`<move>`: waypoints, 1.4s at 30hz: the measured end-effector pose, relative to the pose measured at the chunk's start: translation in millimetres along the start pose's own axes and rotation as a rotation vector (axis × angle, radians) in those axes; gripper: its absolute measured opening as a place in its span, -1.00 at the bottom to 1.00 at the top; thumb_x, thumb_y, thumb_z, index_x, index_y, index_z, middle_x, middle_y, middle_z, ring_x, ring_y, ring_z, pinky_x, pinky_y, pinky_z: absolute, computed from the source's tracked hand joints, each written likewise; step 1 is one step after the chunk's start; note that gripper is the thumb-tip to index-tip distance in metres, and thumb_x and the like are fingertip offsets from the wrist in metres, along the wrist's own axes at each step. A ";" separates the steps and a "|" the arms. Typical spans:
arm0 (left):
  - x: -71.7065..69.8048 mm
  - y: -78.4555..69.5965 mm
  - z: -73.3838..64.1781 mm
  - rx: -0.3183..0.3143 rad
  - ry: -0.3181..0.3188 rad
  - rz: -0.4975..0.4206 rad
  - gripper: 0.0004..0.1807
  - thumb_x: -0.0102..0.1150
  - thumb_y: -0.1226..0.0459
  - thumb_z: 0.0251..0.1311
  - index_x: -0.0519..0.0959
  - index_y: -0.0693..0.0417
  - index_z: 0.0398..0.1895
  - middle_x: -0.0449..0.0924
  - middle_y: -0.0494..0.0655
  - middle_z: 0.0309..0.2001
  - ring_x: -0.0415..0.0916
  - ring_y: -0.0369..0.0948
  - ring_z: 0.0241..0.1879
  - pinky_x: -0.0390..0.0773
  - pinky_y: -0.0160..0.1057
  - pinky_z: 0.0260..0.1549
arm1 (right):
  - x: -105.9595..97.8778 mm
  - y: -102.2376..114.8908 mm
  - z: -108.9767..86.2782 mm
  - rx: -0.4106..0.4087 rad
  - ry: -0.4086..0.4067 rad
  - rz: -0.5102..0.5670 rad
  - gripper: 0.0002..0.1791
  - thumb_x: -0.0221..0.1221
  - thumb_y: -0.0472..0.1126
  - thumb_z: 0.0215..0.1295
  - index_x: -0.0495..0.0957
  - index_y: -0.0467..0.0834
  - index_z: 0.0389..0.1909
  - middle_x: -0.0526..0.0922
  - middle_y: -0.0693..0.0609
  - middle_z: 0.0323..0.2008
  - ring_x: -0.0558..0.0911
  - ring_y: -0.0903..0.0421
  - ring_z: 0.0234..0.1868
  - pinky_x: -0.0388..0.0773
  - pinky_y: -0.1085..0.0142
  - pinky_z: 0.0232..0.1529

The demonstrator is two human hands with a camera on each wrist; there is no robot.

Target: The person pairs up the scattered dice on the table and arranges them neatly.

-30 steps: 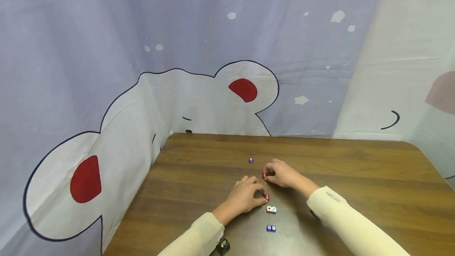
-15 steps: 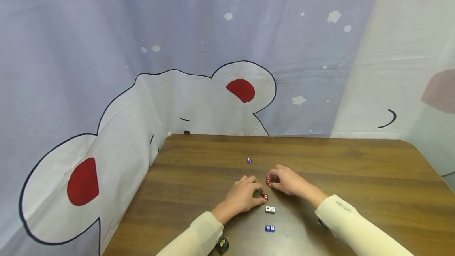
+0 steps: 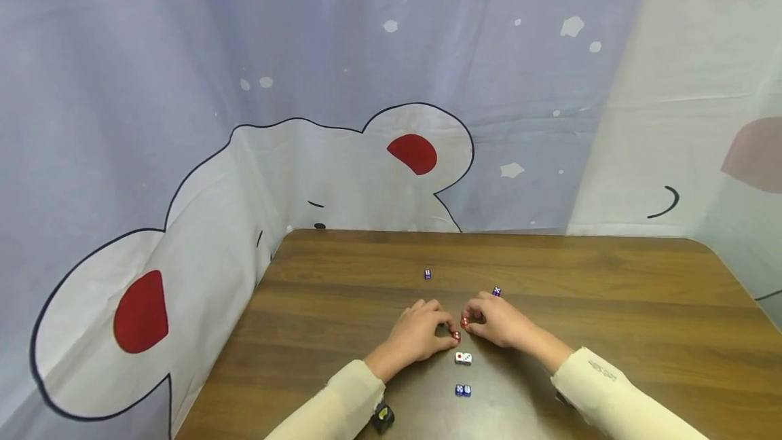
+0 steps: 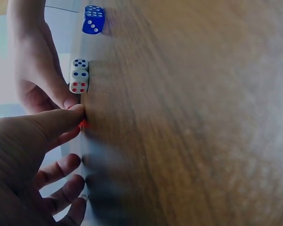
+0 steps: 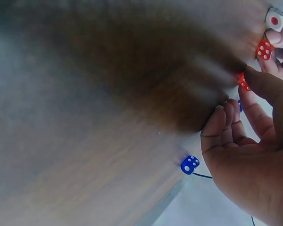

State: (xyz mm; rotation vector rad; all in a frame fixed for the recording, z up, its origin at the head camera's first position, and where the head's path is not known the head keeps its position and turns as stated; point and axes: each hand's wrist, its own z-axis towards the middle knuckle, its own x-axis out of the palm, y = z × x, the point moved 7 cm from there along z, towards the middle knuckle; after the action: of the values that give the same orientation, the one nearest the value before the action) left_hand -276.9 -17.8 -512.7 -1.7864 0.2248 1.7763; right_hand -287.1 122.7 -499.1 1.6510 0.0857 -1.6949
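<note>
My left hand (image 3: 415, 333) pinches a red die (image 3: 457, 336) between thumb and index finger, low over the table. Just beyond it, my right hand (image 3: 501, 321) pinches a second red die (image 3: 464, 322). The right wrist view shows both red dice close together, the left hand's die (image 5: 264, 49) above the right hand's (image 5: 245, 82). Fingers hide most of the red in the left wrist view. Directly on the near side of the hands, two white dice (image 3: 463, 358) sit side by side. Two blue dice (image 3: 463, 390) stand together nearer the front.
Toward the back of the wooden table (image 3: 342, 257) lies a small blue-purple die (image 3: 427, 274). Another blue die (image 3: 497, 291) is right behind the right hand. A printed curtain (image 3: 342, 53) hangs along the table's back and left side.
My right hand has brought its red die nearer, toward the left hand's die. A blue die has come into sight behind the right hand. The left hand stays in place.
</note>
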 end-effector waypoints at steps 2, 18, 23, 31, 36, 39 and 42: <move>-0.5 -0.4 0.6 0.001 0.002 0.003 -0.83 0.43 -0.10 0.13 0.69 -0.37 -0.31 0.55 -0.34 -0.16 0.39 -0.30 -0.20 0.38 -0.28 -0.26 | 0.1 0.8 -2.4 -0.001 -0.003 0.003 -0.83 0.42 -0.23 0.14 0.59 -0.03 -0.34 0.42 0.16 -0.41 0.39 0.27 -0.38 0.40 0.34 -0.36; 0.2 -1.8 2.3 -0.014 0.006 0.017 -0.82 0.43 -0.10 0.13 0.68 -0.37 -0.28 0.54 -0.35 -0.17 0.39 -0.31 -0.19 0.40 -0.27 -0.23 | 5.1 5.8 -16.1 0.030 0.032 0.031 -0.82 0.43 -0.18 0.13 0.60 0.00 -0.30 0.41 0.16 -0.39 0.39 0.27 -0.38 0.39 0.36 -0.38; 0.2 -2.9 2.1 -0.021 0.014 0.016 -0.82 0.43 -0.09 0.14 0.69 -0.35 -0.26 0.54 -0.34 -0.18 0.38 -0.31 -0.21 0.40 -0.27 -0.23 | 6.3 7.9 -18.8 0.025 0.031 0.033 -0.81 0.44 -0.17 0.13 0.60 0.03 -0.31 0.40 0.18 -0.39 0.38 0.29 -0.38 0.38 0.36 -0.38; -0.3 -4.0 2.3 -0.007 0.009 0.011 -0.82 0.44 -0.09 0.12 0.69 -0.36 -0.29 0.54 -0.35 -0.18 0.39 -0.30 -0.20 0.41 -0.27 -0.24 | 7.0 9.8 -21.6 0.024 0.029 0.038 -0.80 0.44 -0.17 0.13 0.60 0.04 -0.30 0.40 0.19 -0.37 0.39 0.28 -0.35 0.40 0.35 -0.35; 0.3 -3.1 3.4 0.006 0.006 0.007 -0.81 0.46 -0.10 0.09 0.69 -0.38 -0.29 0.53 -0.36 -0.18 0.40 -0.31 -0.20 0.42 -0.26 -0.23 | 5.4 9.9 -23.1 0.013 0.018 0.043 -0.80 0.43 -0.18 0.13 0.59 0.03 -0.30 0.41 0.17 -0.37 0.41 0.25 -0.34 0.42 0.33 -0.33; 0.5 -1.3 4.6 0.015 0.019 0.001 -0.79 0.46 -0.10 0.08 0.70 -0.37 -0.25 0.54 -0.36 -0.17 0.41 -0.31 -0.18 0.44 -0.25 -0.19 | 5.1 9.1 -23.2 0.005 0.015 0.042 -0.79 0.44 -0.17 0.12 0.59 0.02 -0.30 0.41 0.17 -0.37 0.42 0.24 -0.33 0.43 0.33 -0.32; -2.6 2.2 6.1 0.024 0.038 -0.008 -0.76 0.47 -0.09 0.08 0.70 -0.36 -0.22 0.56 -0.38 -0.16 0.44 -0.31 -0.16 0.47 -0.23 -0.15 | 4.9 9.0 -23.3 0.000 0.016 0.038 -0.79 0.44 -0.15 0.13 0.59 0.03 -0.29 0.42 0.18 -0.36 0.43 0.24 -0.32 0.45 0.32 -0.30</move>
State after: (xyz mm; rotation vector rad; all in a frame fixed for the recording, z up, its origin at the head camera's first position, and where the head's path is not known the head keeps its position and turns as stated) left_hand -283.5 -17.2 -510.4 -1.8027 0.2531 1.7284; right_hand -262.3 126.4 -503.3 1.6568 0.0614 -1.6530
